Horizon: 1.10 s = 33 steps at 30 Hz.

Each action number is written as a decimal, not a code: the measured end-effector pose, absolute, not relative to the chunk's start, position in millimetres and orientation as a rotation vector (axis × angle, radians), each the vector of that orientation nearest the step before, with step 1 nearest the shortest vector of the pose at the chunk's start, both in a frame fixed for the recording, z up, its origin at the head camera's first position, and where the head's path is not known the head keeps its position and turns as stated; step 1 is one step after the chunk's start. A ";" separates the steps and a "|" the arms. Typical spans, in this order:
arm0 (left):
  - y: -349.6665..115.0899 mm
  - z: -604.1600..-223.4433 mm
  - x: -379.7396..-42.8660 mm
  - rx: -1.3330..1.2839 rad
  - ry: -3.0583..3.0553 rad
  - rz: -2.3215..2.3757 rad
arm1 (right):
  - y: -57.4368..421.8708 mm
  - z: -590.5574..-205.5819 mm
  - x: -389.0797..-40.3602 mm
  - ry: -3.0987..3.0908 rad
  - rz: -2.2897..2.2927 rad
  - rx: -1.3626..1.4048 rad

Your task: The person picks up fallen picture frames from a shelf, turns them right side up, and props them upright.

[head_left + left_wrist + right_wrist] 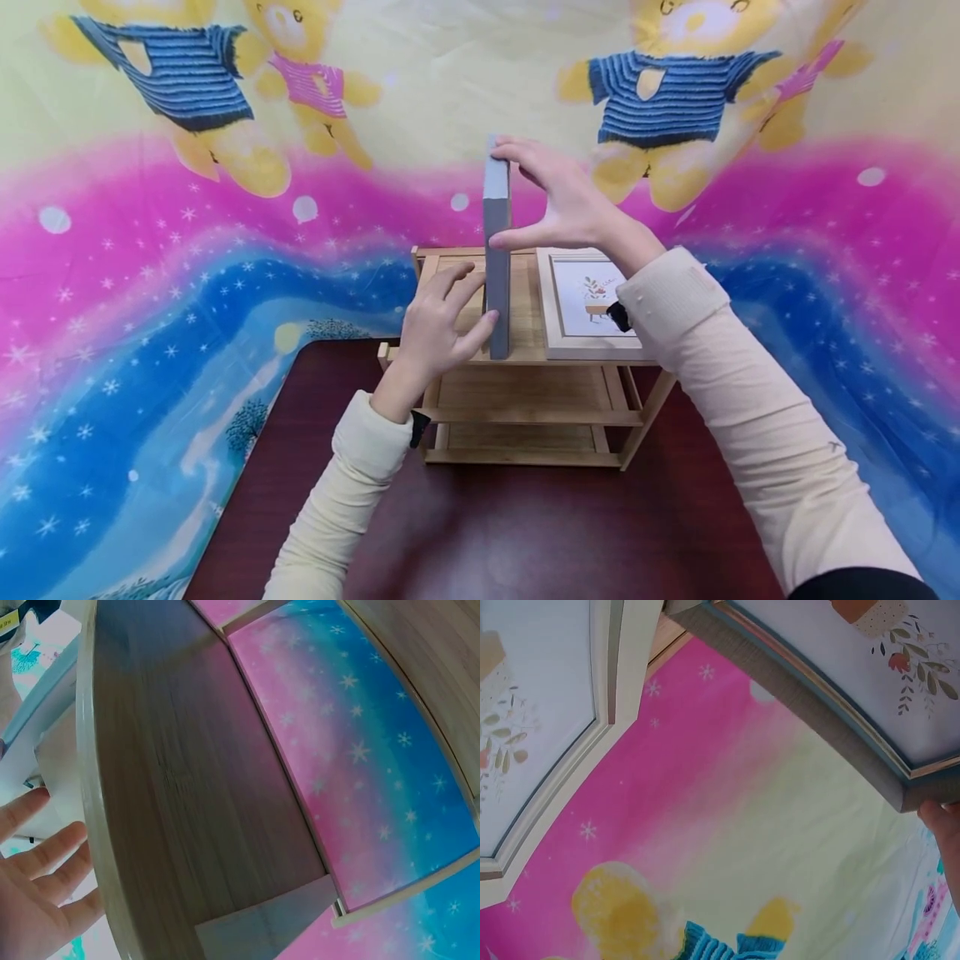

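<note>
A grey-edged picture frame stands upright, edge-on to the head view, over a wooden rack's top shelf. My right hand grips it, fingers over the upper far end and thumb on the near edge. Low on its left side is my left hand, thumb tip at the near edge. The left wrist view shows the left fingers spread beside the frame's back. In the right wrist view the frame's front shows a plant print. A white picture frame with a similar print lies on the shelf's right part.
The rack has two lower shelves under the top one, with a front rail. It stands on a dark red table. A backdrop cloth with printed bears hangs close behind and along both sides.
</note>
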<state>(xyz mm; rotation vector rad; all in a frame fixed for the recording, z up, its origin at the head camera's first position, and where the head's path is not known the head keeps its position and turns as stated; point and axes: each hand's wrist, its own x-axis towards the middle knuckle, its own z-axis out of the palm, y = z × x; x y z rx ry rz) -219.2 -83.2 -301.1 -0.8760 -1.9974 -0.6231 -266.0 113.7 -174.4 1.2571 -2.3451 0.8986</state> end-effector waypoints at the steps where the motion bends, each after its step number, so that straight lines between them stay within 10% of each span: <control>1: -82.3 -301.4 -219.8 -0.870 -1.991 -0.619 | 114.4 -174.0 -266.2 -2.340 0.896 1.267; 33: -103.9 -275.3 -229.0 -0.768 -2.366 -1.089 | 113.1 -166.7 -268.2 -2.464 0.787 1.255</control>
